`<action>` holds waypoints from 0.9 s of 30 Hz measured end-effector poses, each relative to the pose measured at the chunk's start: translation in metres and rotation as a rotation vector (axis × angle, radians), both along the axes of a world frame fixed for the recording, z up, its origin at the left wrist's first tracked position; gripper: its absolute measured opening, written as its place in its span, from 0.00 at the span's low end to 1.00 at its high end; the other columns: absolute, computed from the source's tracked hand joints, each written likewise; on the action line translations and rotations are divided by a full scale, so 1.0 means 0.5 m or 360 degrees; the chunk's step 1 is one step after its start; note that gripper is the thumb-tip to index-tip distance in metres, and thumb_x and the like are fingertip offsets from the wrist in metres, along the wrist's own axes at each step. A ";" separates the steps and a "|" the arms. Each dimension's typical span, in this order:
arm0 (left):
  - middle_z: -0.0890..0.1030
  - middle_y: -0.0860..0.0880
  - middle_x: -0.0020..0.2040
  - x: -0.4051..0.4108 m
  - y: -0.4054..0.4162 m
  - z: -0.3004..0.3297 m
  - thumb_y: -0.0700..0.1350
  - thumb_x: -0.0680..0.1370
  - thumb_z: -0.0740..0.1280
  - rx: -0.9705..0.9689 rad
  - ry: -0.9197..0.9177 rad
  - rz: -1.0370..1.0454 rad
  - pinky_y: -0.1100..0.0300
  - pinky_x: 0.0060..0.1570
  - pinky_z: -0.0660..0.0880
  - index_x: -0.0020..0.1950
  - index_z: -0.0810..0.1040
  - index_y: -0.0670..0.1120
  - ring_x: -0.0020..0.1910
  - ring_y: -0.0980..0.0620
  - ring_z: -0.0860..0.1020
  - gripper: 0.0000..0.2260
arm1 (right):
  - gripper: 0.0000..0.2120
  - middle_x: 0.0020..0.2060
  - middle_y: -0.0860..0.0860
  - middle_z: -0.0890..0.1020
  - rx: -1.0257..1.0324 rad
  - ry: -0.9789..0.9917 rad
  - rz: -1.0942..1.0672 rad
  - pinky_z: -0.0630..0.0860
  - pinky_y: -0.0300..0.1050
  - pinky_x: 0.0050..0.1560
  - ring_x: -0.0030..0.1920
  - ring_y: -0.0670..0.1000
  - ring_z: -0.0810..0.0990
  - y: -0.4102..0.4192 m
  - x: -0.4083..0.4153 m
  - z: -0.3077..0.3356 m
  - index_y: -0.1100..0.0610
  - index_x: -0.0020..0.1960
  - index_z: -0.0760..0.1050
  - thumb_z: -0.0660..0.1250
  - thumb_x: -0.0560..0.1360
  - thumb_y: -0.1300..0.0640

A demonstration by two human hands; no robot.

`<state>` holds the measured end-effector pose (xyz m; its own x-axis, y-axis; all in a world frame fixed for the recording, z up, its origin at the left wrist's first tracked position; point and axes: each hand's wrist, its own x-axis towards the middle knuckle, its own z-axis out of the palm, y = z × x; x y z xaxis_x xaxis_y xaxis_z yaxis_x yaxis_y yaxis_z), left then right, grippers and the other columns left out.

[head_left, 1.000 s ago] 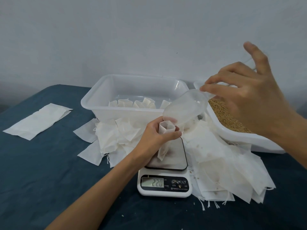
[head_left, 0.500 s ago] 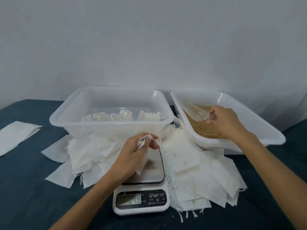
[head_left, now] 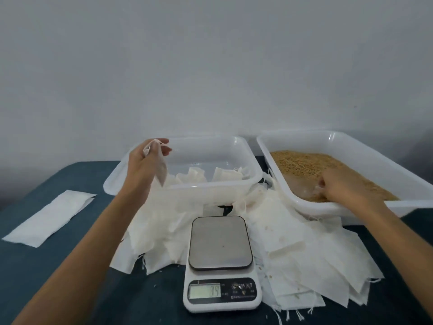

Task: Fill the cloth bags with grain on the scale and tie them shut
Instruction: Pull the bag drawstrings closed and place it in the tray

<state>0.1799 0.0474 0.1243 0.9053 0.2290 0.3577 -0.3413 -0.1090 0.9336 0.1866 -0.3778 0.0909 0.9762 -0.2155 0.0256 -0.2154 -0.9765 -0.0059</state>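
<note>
My left hand (head_left: 145, 160) pinching a cloth bag (head_left: 160, 168) above the clear tub (head_left: 243, 184), my right hand (head_left: 339, 186) gripping the scoop (head_left: 304, 190) in the grain (head_left: 311, 165), scale (head_left: 221, 261) bare on dark blue tabletop (head_left: 46, 273), plain grey wall (head_left: 210, 66) behind.

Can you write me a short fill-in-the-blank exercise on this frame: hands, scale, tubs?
1. The left hand holds a filled cloth bag over the ____ tub.
2. The scale platform is ____.
3. The right hand rests in the tub of ____.
4. Loose empty bags lie on the ____ cloth.

Missing words: left; bare; grain; blue
</note>
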 end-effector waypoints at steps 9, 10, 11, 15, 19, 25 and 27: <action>0.80 0.41 0.55 0.129 0.135 0.003 0.38 0.86 0.62 0.0425 0.0372 0.0173 0.54 0.45 0.69 0.63 0.81 0.33 0.53 0.45 0.76 0.12 | 0.08 0.33 0.50 0.81 -0.0081 -0.0009 -0.0005 0.74 0.43 0.35 0.34 0.49 0.79 0.005 0.003 -0.005 0.55 0.38 0.79 0.70 0.76 0.58; 0.81 0.40 0.55 0.141 0.133 0.003 0.38 0.86 0.63 0.0488 0.0396 0.0164 0.53 0.45 0.67 0.62 0.82 0.33 0.52 0.45 0.75 0.11 | 0.07 0.34 0.50 0.81 -0.0095 -0.0018 -0.0010 0.76 0.42 0.36 0.35 0.49 0.79 0.006 0.001 -0.004 0.54 0.40 0.80 0.70 0.76 0.57; 0.81 0.40 0.54 0.153 0.132 0.002 0.37 0.85 0.64 0.0528 0.0433 0.0143 0.52 0.46 0.66 0.60 0.82 0.33 0.51 0.45 0.75 0.10 | 0.06 0.35 0.50 0.82 -0.0102 -0.0027 -0.0005 0.76 0.42 0.35 0.35 0.49 0.80 0.008 -0.001 -0.003 0.54 0.41 0.80 0.70 0.76 0.57; 0.79 0.42 0.44 0.201 0.118 -0.007 0.38 0.82 0.69 0.1207 0.0620 0.0230 0.58 0.43 0.70 0.50 0.84 0.35 0.40 0.45 0.74 0.07 | 0.05 0.34 0.52 0.82 -0.0046 -0.0017 -0.0009 0.77 0.44 0.36 0.36 0.51 0.81 0.010 -0.007 -0.001 0.56 0.40 0.80 0.70 0.75 0.59; 0.84 0.39 0.44 0.209 0.109 -0.027 0.36 0.81 0.71 0.1660 0.0933 0.0167 0.57 0.35 0.82 0.55 0.84 0.36 0.38 0.42 0.82 0.06 | 0.06 0.33 0.52 0.81 0.0027 -0.0025 -0.0016 0.78 0.47 0.38 0.35 0.52 0.80 0.017 -0.009 0.002 0.56 0.38 0.78 0.71 0.74 0.60; 0.85 0.39 0.58 0.178 0.097 -0.040 0.40 0.81 0.71 0.1770 0.0644 0.0366 0.51 0.58 0.75 0.62 0.83 0.38 0.56 0.40 0.82 0.11 | 0.05 0.36 0.51 0.81 0.0074 0.0014 -0.0042 0.77 0.45 0.39 0.38 0.51 0.80 0.024 -0.016 0.011 0.57 0.42 0.78 0.71 0.75 0.57; 0.84 0.40 0.55 0.133 0.078 -0.036 0.40 0.81 0.70 0.1575 0.0286 0.0490 0.50 0.56 0.75 0.63 0.81 0.39 0.52 0.41 0.81 0.11 | 0.04 0.38 0.51 0.81 0.0076 0.0009 -0.0027 0.79 0.47 0.43 0.40 0.52 0.80 0.029 -0.024 0.019 0.57 0.44 0.78 0.71 0.76 0.56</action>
